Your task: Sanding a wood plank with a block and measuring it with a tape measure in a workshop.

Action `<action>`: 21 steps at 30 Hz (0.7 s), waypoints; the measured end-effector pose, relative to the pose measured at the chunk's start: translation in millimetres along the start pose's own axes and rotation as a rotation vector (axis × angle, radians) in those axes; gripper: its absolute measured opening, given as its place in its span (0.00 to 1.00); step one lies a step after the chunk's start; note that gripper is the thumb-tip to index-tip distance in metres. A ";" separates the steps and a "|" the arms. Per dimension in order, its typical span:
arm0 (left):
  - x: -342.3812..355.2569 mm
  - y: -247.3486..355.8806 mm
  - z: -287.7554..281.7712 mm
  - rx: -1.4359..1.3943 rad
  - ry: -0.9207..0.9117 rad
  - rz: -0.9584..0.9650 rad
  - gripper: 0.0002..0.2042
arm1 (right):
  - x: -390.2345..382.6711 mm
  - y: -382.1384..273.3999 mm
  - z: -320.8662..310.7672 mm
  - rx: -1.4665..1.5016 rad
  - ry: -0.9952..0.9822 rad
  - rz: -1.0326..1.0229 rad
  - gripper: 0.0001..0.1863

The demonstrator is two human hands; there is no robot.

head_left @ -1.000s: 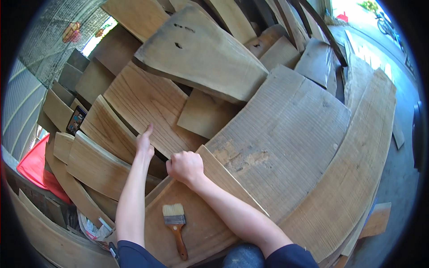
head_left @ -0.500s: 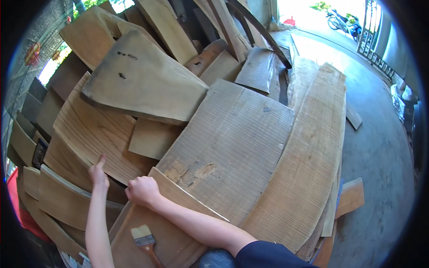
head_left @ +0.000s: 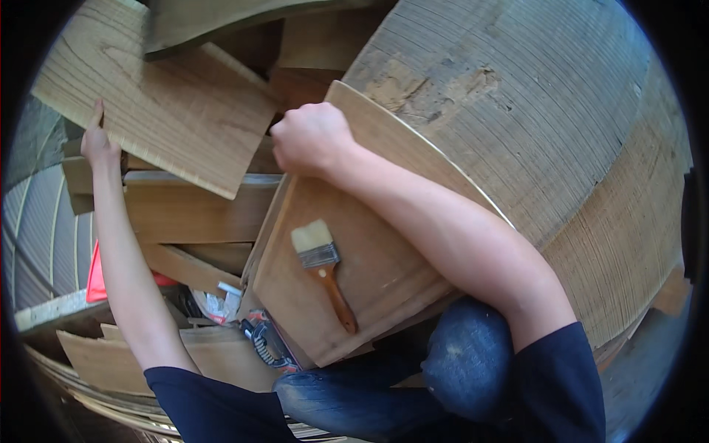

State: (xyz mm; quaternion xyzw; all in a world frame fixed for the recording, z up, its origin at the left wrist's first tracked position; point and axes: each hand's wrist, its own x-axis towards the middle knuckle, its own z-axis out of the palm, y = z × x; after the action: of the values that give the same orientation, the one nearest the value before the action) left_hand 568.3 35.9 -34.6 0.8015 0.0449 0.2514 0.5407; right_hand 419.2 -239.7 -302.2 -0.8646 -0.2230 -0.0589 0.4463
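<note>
At the upper left, my left hand [head_left: 101,144] grips the near edge of a striped-grain wooden board [head_left: 188,111], one finger lying along its top face. My right hand [head_left: 314,139] is closed in a fist at that board's right edge, its fingertips hidden. Beneath my right forearm lies a smooth, pale-edged wooden slab [head_left: 391,247]. On this slab rests a paintbrush [head_left: 325,269] with cream bristles, a metal band and an orange-brown wooden handle, untouched by either hand.
A large rough-sawn slab [head_left: 517,125] with a crumbling patch lies to the right. A dark-edged slab [head_left: 221,18] overhangs the far left. Several planks [head_left: 199,210] are stacked below the striped board. A black spring-like tool [head_left: 264,345] sits beside my denim-covered knee [head_left: 469,358].
My view has tipped down and closer, bringing my knees and the tool into sight. The striped board has shifted leftward relative to the smooth slab, and my hands are farther apart.
</note>
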 end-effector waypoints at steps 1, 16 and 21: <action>-13.1 14.3 -10.3 -0.001 -0.022 0.085 0.24 | -1.9 5.2 3.9 0.002 0.002 0.008 0.12; -314.2 187.0 -147.4 0.673 0.093 0.477 0.18 | 5.1 -1.5 8.8 -0.214 0.126 -0.194 0.15; -400.7 136.1 -144.6 0.791 0.014 0.506 0.11 | 1.7 -10.6 6.4 -0.548 -0.181 -0.079 0.14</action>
State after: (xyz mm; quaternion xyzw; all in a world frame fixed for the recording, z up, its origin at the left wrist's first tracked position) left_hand 127.3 -35.8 -13.8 0.9301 -0.0559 0.3444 0.1149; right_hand 415.4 -228.7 -297.5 -0.9454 -0.2709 -0.0570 0.1719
